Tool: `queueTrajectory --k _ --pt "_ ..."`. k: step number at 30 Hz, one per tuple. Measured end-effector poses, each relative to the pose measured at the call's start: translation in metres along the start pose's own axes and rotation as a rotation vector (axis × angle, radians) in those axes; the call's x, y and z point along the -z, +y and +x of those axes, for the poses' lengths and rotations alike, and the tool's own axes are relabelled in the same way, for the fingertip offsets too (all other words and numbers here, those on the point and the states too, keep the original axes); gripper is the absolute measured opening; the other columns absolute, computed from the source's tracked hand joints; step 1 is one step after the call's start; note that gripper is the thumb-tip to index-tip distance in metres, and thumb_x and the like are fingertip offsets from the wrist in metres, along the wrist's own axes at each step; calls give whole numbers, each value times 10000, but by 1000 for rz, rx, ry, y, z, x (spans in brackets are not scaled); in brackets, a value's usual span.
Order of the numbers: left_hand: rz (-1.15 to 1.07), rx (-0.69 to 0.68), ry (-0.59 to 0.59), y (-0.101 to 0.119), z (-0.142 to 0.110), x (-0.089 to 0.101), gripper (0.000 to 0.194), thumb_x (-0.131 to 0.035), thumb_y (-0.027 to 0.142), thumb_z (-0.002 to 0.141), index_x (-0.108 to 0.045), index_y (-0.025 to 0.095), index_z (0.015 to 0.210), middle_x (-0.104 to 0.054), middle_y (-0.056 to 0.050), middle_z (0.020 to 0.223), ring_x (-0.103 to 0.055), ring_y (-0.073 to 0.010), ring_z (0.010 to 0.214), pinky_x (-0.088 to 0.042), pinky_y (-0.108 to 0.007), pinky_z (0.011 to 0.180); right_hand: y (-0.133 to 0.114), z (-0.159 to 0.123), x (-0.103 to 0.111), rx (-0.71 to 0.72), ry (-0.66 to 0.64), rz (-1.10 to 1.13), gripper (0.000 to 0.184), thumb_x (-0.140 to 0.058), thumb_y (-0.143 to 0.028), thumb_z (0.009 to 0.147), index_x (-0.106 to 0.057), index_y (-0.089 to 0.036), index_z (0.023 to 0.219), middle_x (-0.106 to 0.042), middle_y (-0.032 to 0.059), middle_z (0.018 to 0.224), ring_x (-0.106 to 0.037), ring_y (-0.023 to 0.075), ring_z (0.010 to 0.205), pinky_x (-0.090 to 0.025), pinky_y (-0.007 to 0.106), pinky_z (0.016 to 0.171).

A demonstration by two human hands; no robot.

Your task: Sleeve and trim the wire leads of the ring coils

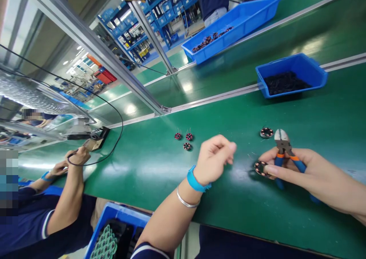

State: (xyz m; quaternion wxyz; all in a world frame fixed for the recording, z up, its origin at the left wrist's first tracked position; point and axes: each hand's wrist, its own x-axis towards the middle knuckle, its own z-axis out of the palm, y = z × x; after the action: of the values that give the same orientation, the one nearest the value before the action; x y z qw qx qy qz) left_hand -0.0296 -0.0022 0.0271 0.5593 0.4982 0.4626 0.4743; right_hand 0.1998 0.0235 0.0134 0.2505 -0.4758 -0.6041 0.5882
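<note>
My left hand [215,158] is above the green bench, its fingers curled and the thumb pressed against them. Whether anything is in that pinch is hidden. My right hand [297,171] holds two things. Between thumb and fingers it grips a small round motor stator [260,168] with copper windings and thin wire ends sticking up. Diagonal cutters [283,144] with blue and orange handles also lie in this hand, jaws pointing away from me. Just beyond the cutters' jaws, another stator [267,132] rests on the bench. Three more stators [187,146] sit together past my left hand.
A blue bin [296,93] of dark parts and a long blue tray [228,34] of wound parts stand farther back. Metal posts [143,87] rise from the bench. At left, a co-worker's hands [78,156] work by a black cable. A blue crate [107,209] is below the edge.
</note>
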Motion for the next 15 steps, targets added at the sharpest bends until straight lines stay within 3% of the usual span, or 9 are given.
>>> queueTrajectory --k 2,6,11,15 --pt "-42 -32 102 -4 1 -1 558 -899 666 770 -624 182 807 -653 18 697 -582 -85 581 -466 -197 536 -2 0 -2 -38 54 80 804 -828 -978 506 -821 -238 817 -752 81 647 -693 258 625 -601 411 636" --pt "23 -33 -29 -20 -6 -22 758 -1089 371 488 -696 179 1106 -787 -82 1041 -731 -159 833 -584 -220 653 0 0 -10 -62 148 240 811 -884 -946 443 -815 -242 840 -772 74 669 -728 268 641 -620 406 623" --pt "18 -111 92 -46 -9 -46 518 -987 478 725 -717 166 1039 -773 -60 920 -740 -150 773 -618 -250 679 6 2 -13 -15 145 253 738 -904 -906 510 -841 -244 831 -832 105 811 -795 311 770 -685 460 748" --pt "-69 -19 58 -44 -8 -40 519 -1007 469 694 -733 148 996 -761 -60 918 -721 -127 761 -605 -221 662 14 4 -7 -5 170 145 759 -883 -929 509 -859 -257 863 -853 114 921 -816 350 909 -692 490 863"
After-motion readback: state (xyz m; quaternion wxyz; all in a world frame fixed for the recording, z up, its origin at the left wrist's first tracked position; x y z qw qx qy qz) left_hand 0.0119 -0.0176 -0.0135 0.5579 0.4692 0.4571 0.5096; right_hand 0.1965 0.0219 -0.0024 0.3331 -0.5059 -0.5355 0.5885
